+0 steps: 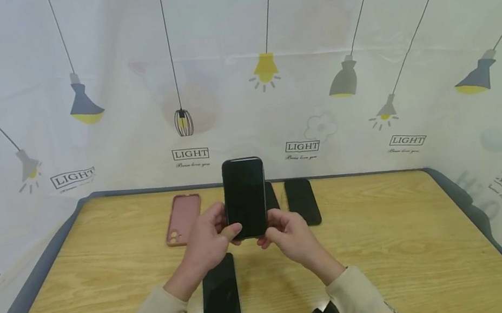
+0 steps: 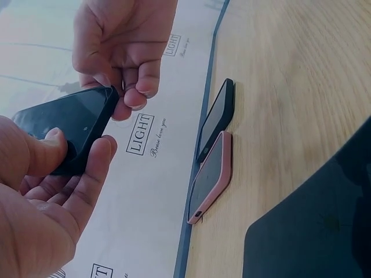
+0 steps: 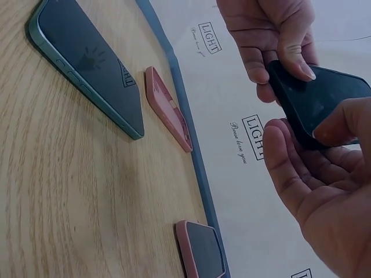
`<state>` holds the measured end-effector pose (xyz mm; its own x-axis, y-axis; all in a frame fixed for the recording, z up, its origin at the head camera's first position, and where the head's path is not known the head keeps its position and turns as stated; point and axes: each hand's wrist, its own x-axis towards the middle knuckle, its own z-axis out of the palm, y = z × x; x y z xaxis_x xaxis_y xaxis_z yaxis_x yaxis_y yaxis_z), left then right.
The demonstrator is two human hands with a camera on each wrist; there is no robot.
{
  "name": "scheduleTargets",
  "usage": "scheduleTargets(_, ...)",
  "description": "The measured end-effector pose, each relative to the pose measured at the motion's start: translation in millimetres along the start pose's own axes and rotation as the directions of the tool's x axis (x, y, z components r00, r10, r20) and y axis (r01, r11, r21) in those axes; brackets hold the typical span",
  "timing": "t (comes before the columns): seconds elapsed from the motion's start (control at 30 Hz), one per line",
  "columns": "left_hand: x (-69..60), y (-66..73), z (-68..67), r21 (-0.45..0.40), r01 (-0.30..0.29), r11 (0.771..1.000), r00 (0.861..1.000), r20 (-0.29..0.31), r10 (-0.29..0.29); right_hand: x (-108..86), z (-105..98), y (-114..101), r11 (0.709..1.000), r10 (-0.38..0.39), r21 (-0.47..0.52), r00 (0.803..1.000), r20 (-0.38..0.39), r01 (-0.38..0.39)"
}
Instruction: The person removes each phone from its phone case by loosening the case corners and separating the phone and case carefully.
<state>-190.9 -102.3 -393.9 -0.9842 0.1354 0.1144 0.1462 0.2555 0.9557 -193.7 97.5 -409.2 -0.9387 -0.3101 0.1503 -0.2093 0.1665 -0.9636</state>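
Note:
Both hands hold up a dark phone in a black case [image 1: 246, 195], its screen facing the head camera. My left hand [image 1: 206, 243] grips the lower left side, with the thumb across the front and the other fingers behind. At the lower right corner, my right hand [image 1: 290, 235] pinches the case edge between thumb and fingers. The left wrist view shows the left hand's thumb [image 2: 49, 153] lying on the screen. In the right wrist view the right thumb [image 3: 336, 127] presses near the phone's edge. Part of the phone's back is hidden by the fingers.
On the wooden table [image 1: 394, 249], a teal-edged phone [image 1: 221, 295] lies below the left forearm. Farther back are a pink phone case [image 1: 184, 219], a pink-edged phone [image 2: 211, 176] partly behind the held one, and a black phone-shaped item [image 1: 302, 200]. A printed curtain [image 1: 230, 28] hangs behind.

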Motion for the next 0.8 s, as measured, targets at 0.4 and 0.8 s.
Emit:
scheduleTargets(0.4,-1.4,0.9,0.0,-0.004,-0.019,1.0,1.0,0.017,0.019,-0.8,0.5,1.3,0.998,0.021,0.063,0.998,0.059,-0.024)
scheduleTargets(0.8,-2.4,1.9,-1.5,-0.005,-0.002,1.0,0.999,0.036,0.002,0.3,-7.1,1.3,0.989,0.074,0.117,0.99,0.121,-0.088)
